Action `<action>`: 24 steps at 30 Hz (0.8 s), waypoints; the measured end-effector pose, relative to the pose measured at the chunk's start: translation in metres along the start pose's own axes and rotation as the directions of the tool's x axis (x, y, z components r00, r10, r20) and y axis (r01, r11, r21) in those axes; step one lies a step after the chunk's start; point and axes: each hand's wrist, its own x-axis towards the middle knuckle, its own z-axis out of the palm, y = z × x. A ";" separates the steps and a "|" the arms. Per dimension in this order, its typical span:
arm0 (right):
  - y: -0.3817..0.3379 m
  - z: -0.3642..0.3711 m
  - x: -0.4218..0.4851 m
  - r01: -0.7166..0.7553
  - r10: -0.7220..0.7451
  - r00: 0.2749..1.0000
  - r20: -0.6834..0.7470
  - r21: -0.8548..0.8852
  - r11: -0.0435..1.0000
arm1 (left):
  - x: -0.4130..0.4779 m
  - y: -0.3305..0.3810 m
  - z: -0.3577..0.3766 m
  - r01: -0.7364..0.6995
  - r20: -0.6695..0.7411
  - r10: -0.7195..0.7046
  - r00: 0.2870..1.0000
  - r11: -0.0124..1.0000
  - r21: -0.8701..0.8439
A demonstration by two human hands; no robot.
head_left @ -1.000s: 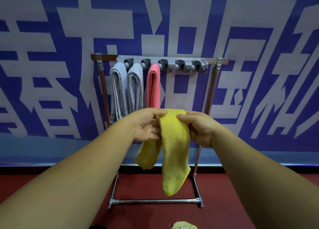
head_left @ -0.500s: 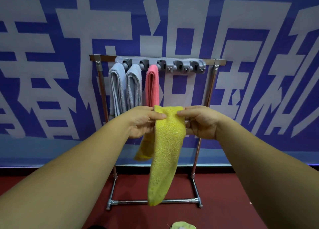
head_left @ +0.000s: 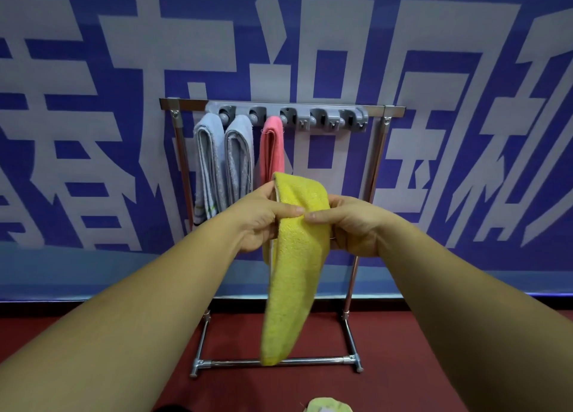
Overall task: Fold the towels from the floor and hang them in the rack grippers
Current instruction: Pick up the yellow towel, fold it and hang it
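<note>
Both arms reach out in front of the person, and the yellow towel [head_left: 294, 272] hangs between the two hands at about chest height, in front of the rack [head_left: 379, 151] and not touching it. The left hand [head_left: 260, 219] is curled round the towel's left edge with its thumb laid across the front of the cloth. The right hand [head_left: 353, 225] clasps the right edge the same way, and the two thumb tips nearly meet in the middle. The towel is doubled over. Its folded top rises just above the hands, and the long strip falls straight down, ending level with the rack's bottom bar. Behind, the grey gripper strip [head_left: 310, 113] runs along the rack's top rail. A pale blue towel [head_left: 209, 163] hangs from the first gripper on the left, a second blue-grey towel [head_left: 238, 157] just beside it, and then a pink towel [head_left: 272, 148], whose lower part is hidden behind the yellow one. The two grippers further right are in plain view. The rack stands on a dark red floor [head_left: 403, 380] against a blue banner [head_left: 93, 132] with large pale characters. A pale green cloth [head_left: 328, 405] lies on the floor at the bottom edge of the view.
</note>
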 end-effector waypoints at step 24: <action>-0.002 -0.008 0.002 0.114 -0.041 0.960 -0.277 0.255 0.960 | -0.020 -0.034 -0.007 0.161 0.162 -0.167 0.973 0.986 0.049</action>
